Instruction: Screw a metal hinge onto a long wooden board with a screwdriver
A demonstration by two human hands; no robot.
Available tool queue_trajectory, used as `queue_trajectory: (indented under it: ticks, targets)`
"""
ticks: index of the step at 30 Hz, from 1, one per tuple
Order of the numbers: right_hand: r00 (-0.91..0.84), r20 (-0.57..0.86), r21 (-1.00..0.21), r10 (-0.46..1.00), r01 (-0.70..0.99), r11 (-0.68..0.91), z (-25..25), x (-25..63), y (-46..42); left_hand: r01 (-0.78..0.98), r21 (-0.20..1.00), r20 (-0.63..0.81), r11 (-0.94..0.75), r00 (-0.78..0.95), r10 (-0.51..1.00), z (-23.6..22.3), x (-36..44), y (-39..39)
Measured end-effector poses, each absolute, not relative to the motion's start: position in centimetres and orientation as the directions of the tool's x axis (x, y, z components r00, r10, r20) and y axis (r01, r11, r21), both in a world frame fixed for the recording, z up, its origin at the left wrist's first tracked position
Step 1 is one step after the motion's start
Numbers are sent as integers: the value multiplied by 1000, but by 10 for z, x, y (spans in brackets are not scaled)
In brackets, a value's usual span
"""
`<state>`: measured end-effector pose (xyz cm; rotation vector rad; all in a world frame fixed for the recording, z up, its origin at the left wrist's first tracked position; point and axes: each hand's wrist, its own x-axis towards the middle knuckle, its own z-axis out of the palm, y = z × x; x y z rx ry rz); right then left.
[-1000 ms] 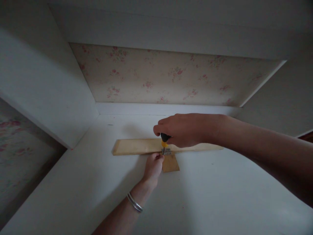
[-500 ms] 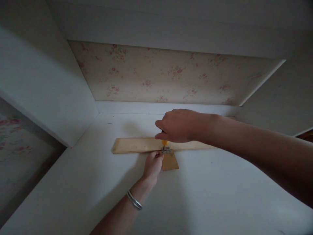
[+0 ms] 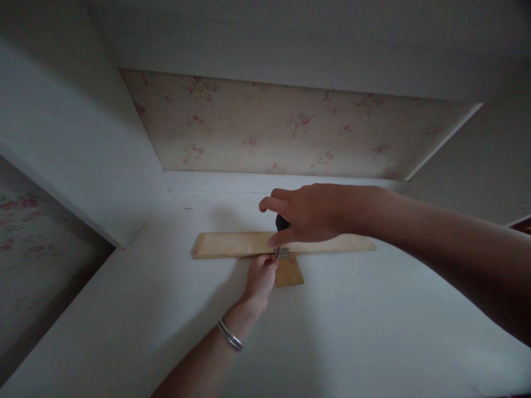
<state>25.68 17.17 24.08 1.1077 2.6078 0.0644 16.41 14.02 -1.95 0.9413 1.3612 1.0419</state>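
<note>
A long pale wooden strip (image 3: 232,244) lies across a white shelf surface (image 3: 352,331), and a small wooden piece (image 3: 290,273) joins it at a small metal hinge (image 3: 282,253). My right hand (image 3: 309,213) is wrapped around the dark handle of a screwdriver (image 3: 281,223) standing on the hinge. My left hand (image 3: 260,277), with bracelets on the wrist, is pinched against the small piece just left of the hinge. The screwdriver's tip is hidden by my fingers.
White panels rise at the left (image 3: 70,138) and right (image 3: 489,166), and a white board runs overhead (image 3: 290,44). Floral wallpaper (image 3: 290,127) covers the back wall. The light is dim.
My right hand has turned on the screwdriver handle, with the fingers shifting around it and now hiding its yellow collar. My left hand and the wood have stayed put.
</note>
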Motion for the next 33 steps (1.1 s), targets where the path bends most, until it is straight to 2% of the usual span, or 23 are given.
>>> queue_trajectory:
  ticks: [2, 3, 6, 8, 12, 13, 15, 17, 19, 24, 30, 33]
  targets:
    - [-683, -292, 100, 670, 675, 731, 243, 258, 170, -40, 957, -287, 286, -43, 957, -21, 164, 140]
    - [-689, -290, 110, 664, 665, 738, 242, 258, 171, -42, 958, -285, 284, -39, 958, -22, 164, 140]
    - [-650, -211, 259, 730, 683, 683, 235, 258, 174, -41, 958, -286, 285, -34, 958, -22, 163, 140]
    - [-630, -173, 289, 757, 702, 651, 231, 259, 175, -43, 957, -289, 287, -35, 957, -21, 162, 139]
    - [-702, -251, 44, 667, 680, 732, 232, 264, 170, -75, 953, -296, 294, -27, 955, -20, 162, 138]
    - [-707, -278, 15, 650, 673, 739, 233, 263, 169, -87, 950, -302, 299, -22, 953, -20, 162, 138]
    - [-658, -306, 80, 688, 703, 707, 234, 261, 166, -109, 945, -311, 308, -10, 950, -20, 162, 138]
    - [-581, -259, 222, 772, 742, 633, 235, 256, 164, -129, 940, -320, 317, -1, 947, -20, 163, 138]
    - [-530, -202, 301, 824, 767, 567, 235, 251, 163, -147, 933, -329, 328, 12, 944, -19, 163, 139]
    - [-541, -343, 156, 768, 773, 615, 238, 249, 163, -198, 914, -344, 353, 82, 936, -16, 160, 137]
    - [-472, -173, 334, 865, 798, 502, 236, 252, 163, -259, 900, -331, 350, 115, 937, -10, 158, 132]
    - [-472, -295, 211, 831, 816, 539, 238, 251, 161, -278, 890, -339, 360, 122, 933, -8, 158, 131]
